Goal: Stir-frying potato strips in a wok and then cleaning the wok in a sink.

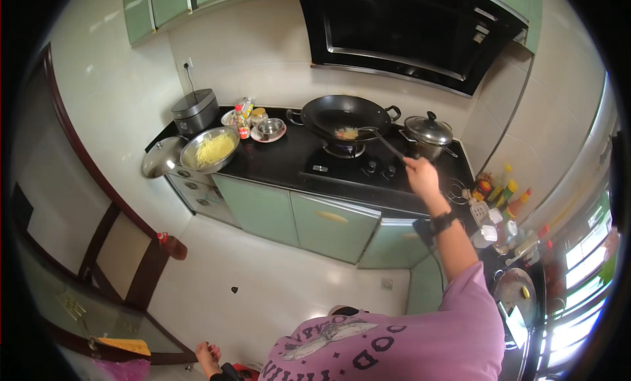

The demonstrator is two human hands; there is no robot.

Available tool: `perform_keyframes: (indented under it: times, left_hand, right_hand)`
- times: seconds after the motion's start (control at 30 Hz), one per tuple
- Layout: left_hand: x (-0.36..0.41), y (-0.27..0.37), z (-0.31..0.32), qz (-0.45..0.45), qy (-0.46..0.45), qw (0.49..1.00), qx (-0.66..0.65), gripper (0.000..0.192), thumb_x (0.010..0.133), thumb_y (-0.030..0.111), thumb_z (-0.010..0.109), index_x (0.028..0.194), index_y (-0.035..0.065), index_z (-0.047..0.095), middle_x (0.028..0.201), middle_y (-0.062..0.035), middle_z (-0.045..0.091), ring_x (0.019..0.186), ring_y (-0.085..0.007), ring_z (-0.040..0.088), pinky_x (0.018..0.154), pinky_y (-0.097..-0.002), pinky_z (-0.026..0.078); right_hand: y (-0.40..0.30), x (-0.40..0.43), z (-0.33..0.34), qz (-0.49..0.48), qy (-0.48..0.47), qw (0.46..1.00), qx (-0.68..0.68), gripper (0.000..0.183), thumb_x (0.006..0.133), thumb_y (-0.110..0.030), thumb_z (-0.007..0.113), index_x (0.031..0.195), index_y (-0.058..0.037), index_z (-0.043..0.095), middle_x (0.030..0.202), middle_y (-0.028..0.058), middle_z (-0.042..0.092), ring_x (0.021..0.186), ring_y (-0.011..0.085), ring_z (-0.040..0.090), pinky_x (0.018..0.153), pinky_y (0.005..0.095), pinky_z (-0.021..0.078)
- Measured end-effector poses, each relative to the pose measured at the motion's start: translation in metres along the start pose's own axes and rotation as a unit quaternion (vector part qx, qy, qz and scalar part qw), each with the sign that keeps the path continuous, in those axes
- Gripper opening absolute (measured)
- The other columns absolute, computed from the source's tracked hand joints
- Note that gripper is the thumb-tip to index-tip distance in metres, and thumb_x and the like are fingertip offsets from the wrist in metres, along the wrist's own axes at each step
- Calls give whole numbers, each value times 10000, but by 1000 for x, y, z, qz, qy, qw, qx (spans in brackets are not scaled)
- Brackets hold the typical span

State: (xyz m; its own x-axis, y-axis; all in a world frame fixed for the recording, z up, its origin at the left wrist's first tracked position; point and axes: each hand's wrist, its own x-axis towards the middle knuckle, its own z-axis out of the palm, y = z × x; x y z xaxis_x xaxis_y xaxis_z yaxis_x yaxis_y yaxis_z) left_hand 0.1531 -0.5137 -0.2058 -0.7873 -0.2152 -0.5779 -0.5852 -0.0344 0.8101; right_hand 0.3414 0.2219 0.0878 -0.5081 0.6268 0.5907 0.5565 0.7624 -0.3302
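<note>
My right hand (pixel 421 176) grips the dark handle of a wok spatula (pixel 387 143). Its metal head rests inside a large black wok (pixel 345 112), by a small heap of chopped food (pixel 346 133) on the near side. The wok stands tilted over a gas burner (pixel 343 150), where a bluish flame seems to show. Down at the lower left, away from the counter, hangs my left hand (pixel 209 357), its fingers loosely curled and nothing visible in them.
A lidded pot (pixel 428 134) stands right of the wok. Leftward are a bowl on a plate (pixel 270 129), a sauce bottle (pixel 242 124), a steel basin of yellow shreds (pixel 214 149) overhanging the edge, a lid (pixel 165 156) and a rice cooker (pixel 194 110). Condiment bottles (pixel 505 193) and a chopping board (pixel 515 292) sit right.
</note>
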Motion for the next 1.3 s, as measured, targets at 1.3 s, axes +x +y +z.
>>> perform_keyframes:
  times: [1.3]
  left_hand:
    - [411, 315, 276, 30, -213, 976, 34, 238, 912, 294, 514, 1031, 89, 534, 815, -73, 587, 637, -171, 581, 515, -263, 467]
  right_hand:
    - [-132, 216, 116, 157, -228, 919, -280, 295, 678, -101, 570, 924, -156, 724, 866, 137, 679, 823, 281, 655, 769, 363, 512]
